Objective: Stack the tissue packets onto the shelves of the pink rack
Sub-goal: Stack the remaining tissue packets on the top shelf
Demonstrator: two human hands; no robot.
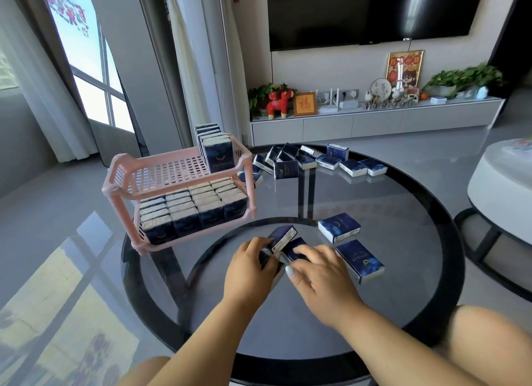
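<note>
A pink two-shelf rack [121,170] stands on the left of the round glass table [403,299]. Its lower shelf is packed with dark blue tissue packets [198,210]. Several packets [214,148] stand upright at the right end of its upper shelf. My left hand [247,270] grips a small bunch of packets [283,236] near the table's front. My right hand [319,273] rests on top of the same bunch, fingers curved over a packet [293,249]. Two loose packets [339,227] [359,260] lie just right of my hands.
Several more packets [325,159] lie scattered along the table's far edge. A white round stool or table [495,190] stands at the right. A TV unit with ornaments [374,118] lines the far wall. My knees show at the bottom.
</note>
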